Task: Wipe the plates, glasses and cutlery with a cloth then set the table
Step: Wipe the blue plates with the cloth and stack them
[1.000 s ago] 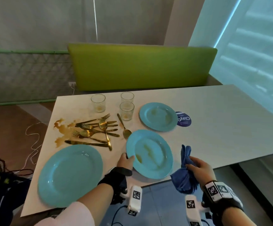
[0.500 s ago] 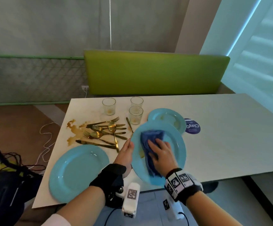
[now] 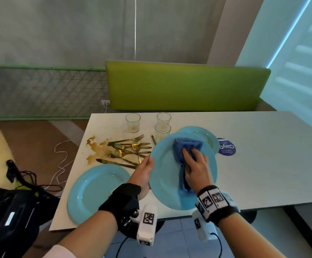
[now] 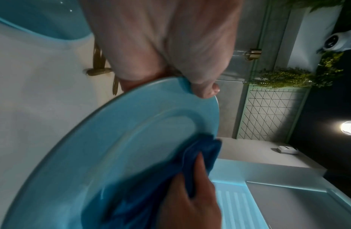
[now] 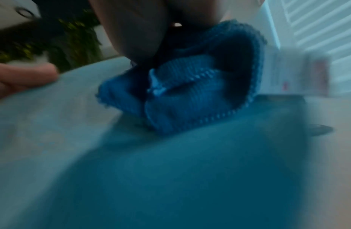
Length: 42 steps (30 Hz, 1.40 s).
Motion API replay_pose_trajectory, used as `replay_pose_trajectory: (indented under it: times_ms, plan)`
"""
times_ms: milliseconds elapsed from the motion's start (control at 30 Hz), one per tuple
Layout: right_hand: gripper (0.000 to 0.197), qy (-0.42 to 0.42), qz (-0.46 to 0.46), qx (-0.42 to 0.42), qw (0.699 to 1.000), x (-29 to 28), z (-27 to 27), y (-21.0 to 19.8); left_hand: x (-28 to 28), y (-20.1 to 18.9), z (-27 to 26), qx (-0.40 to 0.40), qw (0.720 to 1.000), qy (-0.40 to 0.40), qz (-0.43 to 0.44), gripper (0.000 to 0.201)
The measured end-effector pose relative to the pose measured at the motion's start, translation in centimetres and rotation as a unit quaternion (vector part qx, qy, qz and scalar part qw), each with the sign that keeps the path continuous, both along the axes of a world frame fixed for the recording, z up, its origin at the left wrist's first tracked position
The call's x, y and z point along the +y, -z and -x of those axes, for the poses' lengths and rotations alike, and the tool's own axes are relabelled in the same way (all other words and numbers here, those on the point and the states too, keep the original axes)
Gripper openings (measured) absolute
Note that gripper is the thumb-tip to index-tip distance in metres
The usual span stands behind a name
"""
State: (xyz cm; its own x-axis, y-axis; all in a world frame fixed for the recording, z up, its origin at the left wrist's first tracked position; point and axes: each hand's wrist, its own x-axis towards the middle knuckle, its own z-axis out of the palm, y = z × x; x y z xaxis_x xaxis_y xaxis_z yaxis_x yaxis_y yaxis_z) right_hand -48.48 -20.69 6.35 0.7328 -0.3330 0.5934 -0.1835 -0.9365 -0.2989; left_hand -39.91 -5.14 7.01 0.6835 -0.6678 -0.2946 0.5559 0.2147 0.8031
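Observation:
My left hand (image 3: 145, 170) grips the left rim of a light blue plate (image 3: 167, 185) and holds it tilted above the white table (image 3: 263, 164). The thumb (image 4: 205, 91) lies over the plate's rim (image 4: 151, 124). My right hand (image 3: 195, 168) holds a bunched blue cloth (image 3: 186, 146) and presses it on the plate's face. The right wrist view shows the cloth (image 5: 190, 96) against the blurred plate (image 5: 170, 178). A second blue plate (image 3: 97, 189) lies at the front left. A third plate (image 3: 209, 138) is partly hidden behind the lifted one.
Several gold forks, spoons and knives (image 3: 131, 151) lie in a heap beside a brown spill (image 3: 95, 148). Three glasses (image 3: 132, 122) stand at the table's far side. A round dark blue sticker (image 3: 227, 148) lies to the right. A green bench back (image 3: 186, 86) stands behind.
The plate has come up off the table in my left hand. My right hand brought the cloth from the table's front edge onto the plate and has moved it across the plate's face.

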Motion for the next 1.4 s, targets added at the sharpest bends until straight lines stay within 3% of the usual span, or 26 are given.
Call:
replay_pose_trajectory:
  times_ms: [100,233,367,533,600,733,867,1000,1100,1133,1267,1400]
  plan:
    - [0.036,-0.091,0.019,-0.018,0.996,3.6,-0.6,0.6,-0.2,-0.7,0.2,-0.002,1.000,-0.008,0.017,0.027]
    - [0.025,-0.193,0.013,0.009,0.981,5.1,2.1,4.5,1.0,-1.4,-1.1,-0.012,0.998,-0.059,-0.008,0.023]
    - [0.027,-0.121,0.027,-0.013,0.992,0.8,2.8,4.9,2.5,-1.4,-1.9,-0.019,0.999,-0.047,0.000,0.024]
    - [0.035,0.015,0.047,-0.080,0.996,-1.0,-0.8,0.0,2.3,-1.2,-0.6,-0.029,1.000,0.004,0.004,0.024]
    - [0.036,0.010,0.068,-0.082,0.994,1.0,-2.1,-0.8,1.9,-1.3,-0.2,-0.024,1.000,0.011,0.008,0.024]
    - [0.042,-0.101,0.104,-0.010,0.989,6.3,-1.5,1.3,1.8,-2.0,-0.7,0.003,0.999,-0.040,0.030,0.026]
    - [0.040,-0.162,0.149,0.042,0.975,6.4,1.6,3.5,3.1,-2.3,-1.5,0.030,0.996,-0.077,0.032,0.038]
    - [0.027,-0.128,0.106,-0.006,0.986,1.3,1.2,3.9,3.8,-2.3,-1.8,0.004,0.998,-0.057,0.015,0.040]
    - [0.064,-0.064,0.046,-0.045,0.996,-0.9,-0.8,2.8,3.7,-1.8,-1.4,-0.029,1.000,-0.004,-0.003,0.031]
    - [0.067,-0.055,0.038,-0.045,0.997,-0.6,-1.3,1.9,3.6,-1.6,-1.3,-0.036,0.999,0.013,-0.003,0.027]
    - [0.049,-0.093,0.033,-0.093,0.991,4.0,-3.0,-0.4,2.8,-2.2,-0.5,-0.057,0.998,0.027,-0.010,0.026]
    - [0.019,-0.235,-0.019,-0.086,0.968,7.5,-1.4,3.0,3.4,-3.4,-1.1,-0.054,0.997,-0.034,-0.031,0.029]
